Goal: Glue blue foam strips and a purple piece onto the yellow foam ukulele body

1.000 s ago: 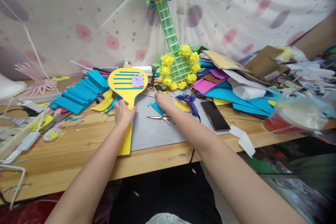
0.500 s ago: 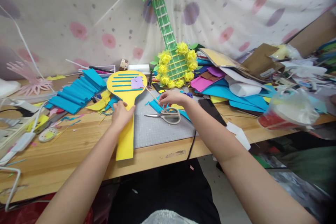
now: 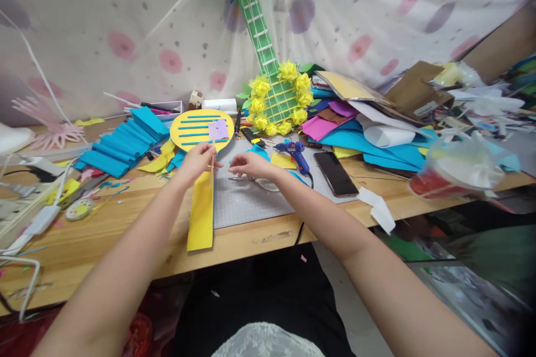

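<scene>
A yellow guitar-shaped cutout [image 3: 201, 217] with blue strips across its round head lies on the table, its neck toward me. A small purple paper square [image 3: 219, 129] sits on its head. Above the neck, my left hand [image 3: 196, 163] pinches a thin wooden stick [image 3: 212, 164] that lies upright over the cutout and overlaps the purple square. My right hand [image 3: 251, 165] hovers just to the right, fingers loosely curled and nothing visible in them. Beneath it are scissors [image 3: 267, 184], partly hidden, on the grey cutting mat [image 3: 238, 206].
A blue glue gun [image 3: 295, 153] and a phone [image 3: 336, 174] lie to the right. Behind stands a green paper guitar [image 3: 266, 47] with yellow flowers. Folded blue crepe paper [image 3: 123, 142] lies left; a plastic-covered red cup [image 3: 435, 181] stands right. Coloured paper is piled behind the phone.
The stick has passed from my right hand to my left, which has left the cutout's neck and moved up. My right hand has shifted left, uncovering the glue gun.
</scene>
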Demonstrator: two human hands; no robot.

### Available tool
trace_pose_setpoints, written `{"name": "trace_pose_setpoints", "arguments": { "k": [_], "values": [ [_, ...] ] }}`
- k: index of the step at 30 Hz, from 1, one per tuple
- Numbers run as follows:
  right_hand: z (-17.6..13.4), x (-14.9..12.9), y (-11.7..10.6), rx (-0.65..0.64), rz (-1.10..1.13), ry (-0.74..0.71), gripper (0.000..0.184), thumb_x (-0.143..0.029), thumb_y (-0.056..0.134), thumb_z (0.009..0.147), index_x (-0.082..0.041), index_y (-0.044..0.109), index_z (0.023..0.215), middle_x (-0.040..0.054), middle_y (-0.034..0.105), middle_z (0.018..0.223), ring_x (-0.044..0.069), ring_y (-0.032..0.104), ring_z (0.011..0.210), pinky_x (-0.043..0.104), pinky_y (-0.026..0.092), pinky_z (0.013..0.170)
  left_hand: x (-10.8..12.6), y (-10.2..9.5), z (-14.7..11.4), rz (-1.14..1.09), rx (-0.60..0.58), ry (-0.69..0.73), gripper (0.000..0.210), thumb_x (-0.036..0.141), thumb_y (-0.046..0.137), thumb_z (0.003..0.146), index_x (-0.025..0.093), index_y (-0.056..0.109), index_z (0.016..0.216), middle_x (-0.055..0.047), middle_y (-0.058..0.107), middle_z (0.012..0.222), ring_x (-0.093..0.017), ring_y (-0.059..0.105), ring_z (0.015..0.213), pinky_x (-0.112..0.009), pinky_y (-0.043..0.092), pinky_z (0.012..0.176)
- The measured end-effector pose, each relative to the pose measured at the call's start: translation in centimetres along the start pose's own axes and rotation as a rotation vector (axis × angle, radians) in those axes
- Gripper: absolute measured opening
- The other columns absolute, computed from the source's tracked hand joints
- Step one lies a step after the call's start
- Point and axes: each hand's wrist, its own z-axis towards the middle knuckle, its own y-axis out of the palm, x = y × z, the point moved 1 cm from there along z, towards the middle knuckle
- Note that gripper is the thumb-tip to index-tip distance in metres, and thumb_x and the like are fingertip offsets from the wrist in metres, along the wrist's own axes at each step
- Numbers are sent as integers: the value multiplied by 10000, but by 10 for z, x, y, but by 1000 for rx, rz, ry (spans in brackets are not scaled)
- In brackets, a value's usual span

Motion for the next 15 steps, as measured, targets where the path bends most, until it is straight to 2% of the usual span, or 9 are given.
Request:
{"name": "trace_pose_setpoints", "arguments": {
  "k": [2, 3, 4, 5, 7, 9, 11, 15],
  "values": [
    [-4, -6, -8, 294, -234, -150, 158, -294, 541, 818, -164, 607, 880, 55, 626, 896, 157, 558, 841, 288, 421, 750, 7, -17, 2, 204, -160, 7, 168, 328, 565, 729, 172, 508, 703, 23, 497, 569, -135, 564, 527, -305, 492, 552],
    [-5, -8, -12, 411, -341, -244, 181, -301, 524, 833, -169, 607, 924, 71, 609, 986, 177, 530, 938, 315, 395, 824, 8, -23, 3, 300, -242, -13, 186, 343, 603, 698, 171, 531, 688, 20, 493, 554, -135, 551, 521, -298, 485, 535],
    [-6, -10, -14, 470, -435, -341, 211, -314, 511, 843, -177, 602, 975, 83, 580, 1078, 196, 486, 1034, 339, 358, 887, 9, -28, 3, 371, -301, -32, 200, 354, 632, 671, 171, 551, 675, 13, 501, 551, -140, 549, 529, -292, 480, 524],
    [-4, -11, -14, 467, -513, -431, 243, -332, 508, 846, -185, 591, 1021, 90, 548, 1148, 211, 438, 1105, 355, 322, 929, 9, -30, 4, 415, -347, -51, 211, 363, 654, 647, 172, 566, 663, 6, 511, 551, -145, 549, 541, -286, 475, 518],
    [1, -10, -9, 339, -625, -549, 283, -363, 510, 847, -193, 573, 1064, 93, 533, 1179, 218, 412, 1133, 355, 298, 943, 5, -28, 5, 422, -406, -63, 227, 377, 677, 613, 175, 579, 646, -4, 529, 556, -157, 559, 566, -279, 470, 515],
    [7, -4, -1, 201, -673, -534, 265, -366, 466, 873, -191, 574, 1040, 83, 584, 1077, 200, 478, 1032, 317, 334, 871, -3, -22, 8, 385, -429, -37, 240, 391, 679, 603, 174, 584, 642, -11, 546, 567, -165, 568, 584, -280, 473, 528],
    [11, 6, 5, 158, -684, -417, 261, -361, 397, 906, -194, 580, 989, 63, 620, 957, 179, 527, 905, 276, 355, 766, -11, -18, 15, 363, -317, 32, 241, 404, 640, 638, 169, 593, 661, -23, 577, 614, -171, 582, 618, -285, 482, 565],
    [9, 25, 4, 235, -675, -142, 279, -381, 355, 918, -214, 575, 964, 45, 646, 904, 172, 563, 796, 252, 326, 646, -28, -27, 32, 332, 218, 159, 244, 369, 478, 751, 160, 603, 770, -53, 629, 784, -173, 603, 716, -283, 485, 645]
  ]
}}
